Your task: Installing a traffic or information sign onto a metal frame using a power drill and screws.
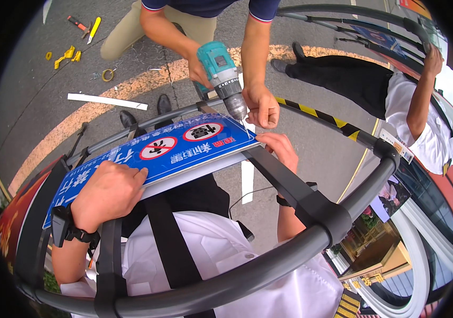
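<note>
A blue sign board [147, 153] with white lettering and two round red-bordered symbols lies tilted across the dark metal bars of a rack [279, 177]. My left hand [111, 192], a black watch at its wrist, is closed over the board's near edge. At the board's right corner, my right hand [279, 150] has its fingers bent around the edge. Opposite me, a co-worker in a navy shirt holds a teal cordless drill [219, 69] pointing down at that same corner. The co-worker's other hand [261, 106] pinches something small beside the drill tip; I cannot make it out.
A black-and-yellow striped bar [332, 121] runs along the right. On the pavement lie a hammer [79, 25], a yellow utility knife [94, 29], a tape roll [108, 74] and a white strip [107, 101]. Another person in a white shirt [401, 103] stands at right.
</note>
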`<state>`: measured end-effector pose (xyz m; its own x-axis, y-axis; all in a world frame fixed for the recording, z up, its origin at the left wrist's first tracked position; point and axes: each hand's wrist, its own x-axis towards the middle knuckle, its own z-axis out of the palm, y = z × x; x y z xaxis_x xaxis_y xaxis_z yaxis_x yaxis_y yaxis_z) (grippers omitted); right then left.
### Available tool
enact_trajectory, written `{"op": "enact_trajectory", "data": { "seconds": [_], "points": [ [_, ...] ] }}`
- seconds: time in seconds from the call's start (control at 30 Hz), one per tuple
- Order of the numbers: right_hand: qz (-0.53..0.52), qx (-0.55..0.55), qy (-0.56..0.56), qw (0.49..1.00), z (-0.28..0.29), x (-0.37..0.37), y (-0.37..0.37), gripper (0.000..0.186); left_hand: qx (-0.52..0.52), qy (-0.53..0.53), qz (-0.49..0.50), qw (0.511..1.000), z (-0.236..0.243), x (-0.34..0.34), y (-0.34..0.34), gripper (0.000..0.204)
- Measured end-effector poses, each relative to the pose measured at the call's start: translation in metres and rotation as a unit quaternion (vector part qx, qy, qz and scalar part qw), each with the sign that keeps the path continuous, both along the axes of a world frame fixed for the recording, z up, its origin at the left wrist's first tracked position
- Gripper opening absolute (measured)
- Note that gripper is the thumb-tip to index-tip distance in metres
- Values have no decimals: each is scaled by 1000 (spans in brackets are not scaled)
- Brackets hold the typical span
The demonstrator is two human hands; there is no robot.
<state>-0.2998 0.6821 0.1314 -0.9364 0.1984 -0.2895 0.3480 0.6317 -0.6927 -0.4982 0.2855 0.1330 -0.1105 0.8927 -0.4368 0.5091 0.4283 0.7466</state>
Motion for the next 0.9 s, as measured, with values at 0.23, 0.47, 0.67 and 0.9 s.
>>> {"op": "enact_trajectory", "data": {
  "seconds": [0.23,0.47,0.67,0.9],
  "points": [
    [13,-5,9,1000,-2,1,3,39,-5,3,-1,1000,1,1,0,34],
    [17,0,14,1000,-4,6,7,40,-4,-7,1,1000,0,0,3,36],
    [21,-10,31,999,-4,-1,1,41,-21,-14,10,1000,6,0,2,34],
    [21,-14,29,999,-4,2,3,39,-6,-7,17,1000,5,0,3,34]
  ]
}}
